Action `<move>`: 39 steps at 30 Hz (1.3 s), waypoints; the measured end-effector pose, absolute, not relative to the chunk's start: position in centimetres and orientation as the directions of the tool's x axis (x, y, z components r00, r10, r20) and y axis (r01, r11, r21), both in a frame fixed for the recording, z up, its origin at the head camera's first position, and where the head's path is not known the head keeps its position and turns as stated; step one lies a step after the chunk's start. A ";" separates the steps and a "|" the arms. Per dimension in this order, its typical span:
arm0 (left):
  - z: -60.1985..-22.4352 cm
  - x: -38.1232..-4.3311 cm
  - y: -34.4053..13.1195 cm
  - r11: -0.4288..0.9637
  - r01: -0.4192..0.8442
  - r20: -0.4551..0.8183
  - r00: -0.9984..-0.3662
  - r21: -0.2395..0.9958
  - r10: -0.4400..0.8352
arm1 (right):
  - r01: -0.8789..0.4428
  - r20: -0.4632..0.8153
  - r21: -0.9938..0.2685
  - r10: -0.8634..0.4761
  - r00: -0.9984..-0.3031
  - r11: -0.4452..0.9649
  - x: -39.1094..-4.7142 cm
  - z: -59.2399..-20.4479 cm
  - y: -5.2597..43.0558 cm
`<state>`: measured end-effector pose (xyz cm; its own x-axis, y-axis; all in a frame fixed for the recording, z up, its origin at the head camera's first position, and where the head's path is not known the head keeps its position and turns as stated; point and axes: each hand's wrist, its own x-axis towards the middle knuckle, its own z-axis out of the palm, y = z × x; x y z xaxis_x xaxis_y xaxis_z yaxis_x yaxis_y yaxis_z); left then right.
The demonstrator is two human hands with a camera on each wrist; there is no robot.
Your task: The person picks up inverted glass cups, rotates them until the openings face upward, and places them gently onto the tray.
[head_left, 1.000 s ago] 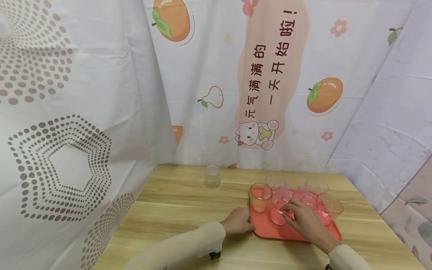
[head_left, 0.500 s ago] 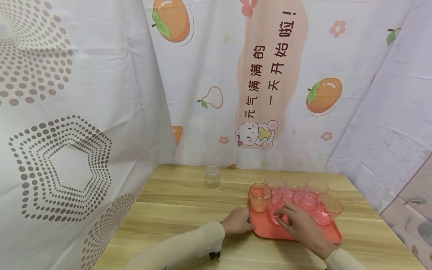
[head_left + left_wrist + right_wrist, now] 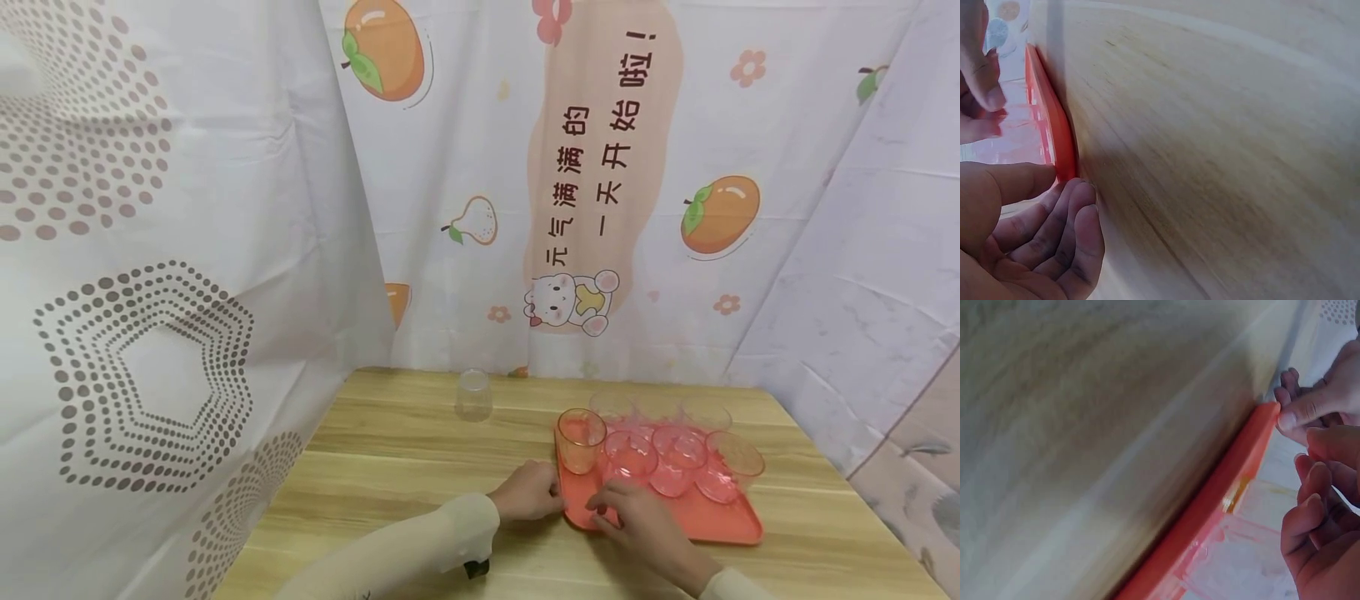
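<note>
A red tray (image 3: 720, 525) lies on the table, bearing several transparent cups. My left hand (image 3: 528, 492) grips its near left corner; in the left wrist view the thumb (image 3: 1025, 181) lies on the rim with the fingers curled beside it. Over the tray's front left part hovers my right hand (image 3: 645, 529), loosely bent and holding nothing, just in front of a pink cup (image 3: 630, 462). An orange cup (image 3: 581, 454) stands at the tray's left side. More pink cups (image 3: 678, 458) and a yellowish cup (image 3: 737, 457) are to the right.
A colourless cup (image 3: 474, 398) stands apart, left of the tray near the back of the wooden table (image 3: 405, 450). Printed curtains (image 3: 465, 333) hang behind the table and at both sides.
My right hand has come away from the pink cup, moving left and toward the front of the tray. The left hand has kept its place at the tray corner.
</note>
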<state>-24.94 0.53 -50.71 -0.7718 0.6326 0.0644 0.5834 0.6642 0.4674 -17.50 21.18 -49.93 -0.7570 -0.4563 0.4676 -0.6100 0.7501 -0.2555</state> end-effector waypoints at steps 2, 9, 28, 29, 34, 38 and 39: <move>-50.7 -24.9 0.4 0.667 0.578 0.061 -0.775 0.470 0.629 | -0.613 0.460 -0.249 -0.466 -0.756 0.749 -17.5 -50.2 20.9; -50.4 -24.9 0.2 0.667 0.570 0.058 -0.779 0.479 0.624 | -0.618 0.424 -0.261 -0.487 -0.763 0.741 -17.4 -51.0 20.3; -49.9 -26.2 -2.1 0.673 0.534 0.041 -0.797 0.512 0.602 | -0.566 0.338 -0.273 -0.473 -0.813 0.778 -17.9 -51.5 19.8; -49.6 -26.5 -2.4 0.665 0.545 0.051 -0.791 0.511 0.609 | -0.566 0.339 -0.274 -0.472 -0.814 0.778 -18.0 -51.5 19.8; -47.2 -28.4 -3.8 0.651 0.582 0.122 -0.784 0.487 0.609 | -0.574 0.355 -0.276 -0.473 -0.806 0.771 -18.1 -51.6 19.7; -45.5 -30.1 -5.1 0.666 0.574 0.161 -0.801 0.477 0.576 | -0.581 0.357 -0.285 -0.478 -0.803 0.763 -18.0 -51.4 19.6; -45.1 -30.4 -5.5 0.668 0.564 0.157 -0.808 0.486 0.568 | -0.583 0.358 -0.286 -0.480 -0.801 0.760 -18.0 -51.4 19.6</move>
